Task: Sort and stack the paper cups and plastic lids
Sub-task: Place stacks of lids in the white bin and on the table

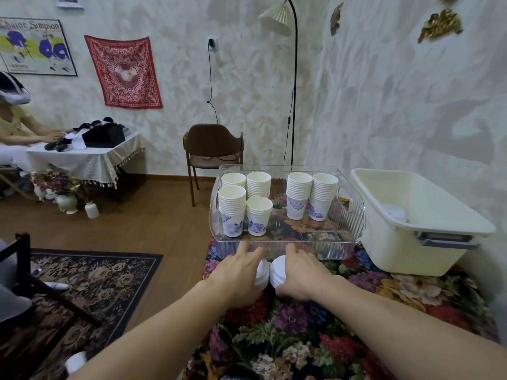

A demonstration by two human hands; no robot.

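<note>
On the floral cloth, the left hand (238, 271) gripped one stack of white lids (262, 272) and the right hand (300, 272) gripped a second lid stack (277, 271) beside it; beyond, six cup stacks (299, 194) stood in the clear tray (288, 249)

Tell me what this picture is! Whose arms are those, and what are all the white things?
A person wears a camera on their head, so you see their own arms from above. The left hand and right hand each hold a stack of white plastic lids on a flowery tablecloth. Just beyond them, a clear tray holds six stacks of paper cups. To the right, a cream tub has a few more lids inside.
</note>
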